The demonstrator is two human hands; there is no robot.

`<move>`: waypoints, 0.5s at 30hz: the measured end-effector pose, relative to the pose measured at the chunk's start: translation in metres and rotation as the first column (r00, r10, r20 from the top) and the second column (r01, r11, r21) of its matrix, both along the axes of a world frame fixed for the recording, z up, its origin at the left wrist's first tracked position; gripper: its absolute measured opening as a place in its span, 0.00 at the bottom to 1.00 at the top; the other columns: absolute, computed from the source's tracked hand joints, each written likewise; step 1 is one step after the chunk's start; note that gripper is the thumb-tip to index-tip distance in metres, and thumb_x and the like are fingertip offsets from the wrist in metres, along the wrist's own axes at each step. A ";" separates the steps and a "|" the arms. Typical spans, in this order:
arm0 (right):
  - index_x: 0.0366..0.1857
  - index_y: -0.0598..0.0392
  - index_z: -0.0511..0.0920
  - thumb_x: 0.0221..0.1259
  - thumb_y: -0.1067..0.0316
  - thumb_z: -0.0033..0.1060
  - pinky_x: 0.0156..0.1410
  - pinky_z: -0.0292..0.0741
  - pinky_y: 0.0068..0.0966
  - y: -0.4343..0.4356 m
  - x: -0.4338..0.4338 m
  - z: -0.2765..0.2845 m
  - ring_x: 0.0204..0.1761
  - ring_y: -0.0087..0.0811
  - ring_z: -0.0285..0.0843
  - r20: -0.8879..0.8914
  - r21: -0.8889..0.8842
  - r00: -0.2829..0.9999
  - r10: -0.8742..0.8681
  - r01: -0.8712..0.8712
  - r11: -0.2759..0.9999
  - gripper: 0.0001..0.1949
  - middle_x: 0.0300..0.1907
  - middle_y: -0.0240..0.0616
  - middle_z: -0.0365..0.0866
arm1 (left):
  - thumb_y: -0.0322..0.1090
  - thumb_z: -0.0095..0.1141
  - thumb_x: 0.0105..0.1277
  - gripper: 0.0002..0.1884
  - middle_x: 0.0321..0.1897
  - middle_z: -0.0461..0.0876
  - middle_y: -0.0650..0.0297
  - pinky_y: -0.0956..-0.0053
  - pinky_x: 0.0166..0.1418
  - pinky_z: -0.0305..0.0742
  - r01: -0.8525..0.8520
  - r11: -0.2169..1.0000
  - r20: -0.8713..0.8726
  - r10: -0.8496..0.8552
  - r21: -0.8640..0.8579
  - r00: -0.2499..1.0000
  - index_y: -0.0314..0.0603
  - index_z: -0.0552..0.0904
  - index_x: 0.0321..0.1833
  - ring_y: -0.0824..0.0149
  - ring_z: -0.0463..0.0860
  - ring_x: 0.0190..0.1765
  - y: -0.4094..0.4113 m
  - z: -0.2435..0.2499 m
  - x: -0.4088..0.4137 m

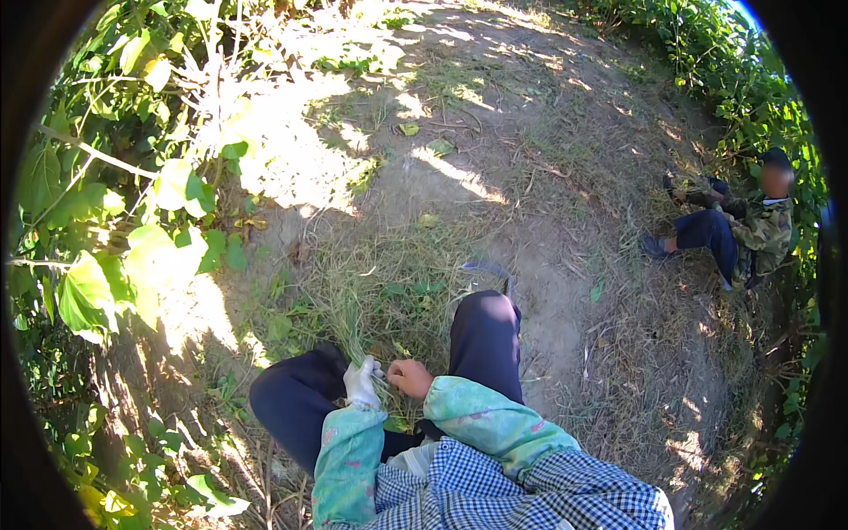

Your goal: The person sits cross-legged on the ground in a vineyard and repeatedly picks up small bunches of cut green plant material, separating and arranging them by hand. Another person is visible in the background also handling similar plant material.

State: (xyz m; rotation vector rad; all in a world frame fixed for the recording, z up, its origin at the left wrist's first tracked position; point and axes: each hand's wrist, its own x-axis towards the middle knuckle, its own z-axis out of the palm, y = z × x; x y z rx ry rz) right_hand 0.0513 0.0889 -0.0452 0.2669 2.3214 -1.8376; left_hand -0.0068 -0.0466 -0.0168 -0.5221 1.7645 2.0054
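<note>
My left hand (362, 382), in a white glove, is closed around a bunch of long green grass (352, 331) whose blades spread forward. Close to its right is my bare right hand (409, 378), fingers curled inward. Whether it pinches any stalks is too small to tell. Loose cut grass (397, 265) and a few broad green leaves lie on the ground between and beyond my knees. Just past my right knee rests a sickle (489, 267) with a curved blade, its lower end partly hidden by the knee.
Leafy bushes (86, 291) with protruding branches crowd the left side. At the right, a person (742, 232) in a camouflage jacket sits low against a leafy hedge (735, 79). A dirt path (457, 179) strewn with dry grass runs ahead.
</note>
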 end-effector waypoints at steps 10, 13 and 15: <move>0.30 0.58 0.82 0.53 0.66 0.63 0.42 0.79 0.39 0.000 0.000 0.002 0.34 0.46 0.85 -0.014 0.306 0.982 -0.188 0.183 0.934 0.07 0.28 0.47 0.84 | 0.37 0.61 0.67 0.10 0.26 0.79 0.65 0.75 0.30 0.70 0.109 0.994 0.054 -0.109 -0.004 0.993 0.38 0.81 0.42 0.73 0.76 0.25 0.003 0.004 0.002; 0.30 0.58 0.81 0.53 0.66 0.63 0.42 0.78 0.39 0.001 0.000 -0.004 0.35 0.46 0.85 -0.026 0.297 0.982 -0.189 0.188 0.936 0.07 0.28 0.47 0.84 | 0.38 0.61 0.67 0.10 0.26 0.79 0.65 0.75 0.31 0.71 0.110 0.994 0.038 -0.109 -0.007 0.993 0.38 0.81 0.42 0.72 0.76 0.26 0.005 0.008 0.003; 0.30 0.58 0.82 0.53 0.67 0.62 0.42 0.78 0.39 0.001 0.002 -0.007 0.35 0.47 0.85 -0.058 0.279 0.988 -0.140 0.151 0.948 0.07 0.28 0.47 0.84 | 0.38 0.60 0.67 0.11 0.28 0.79 0.64 0.74 0.32 0.72 0.082 0.997 0.003 -0.082 -0.011 0.997 0.36 0.80 0.41 0.72 0.77 0.28 0.002 0.004 0.003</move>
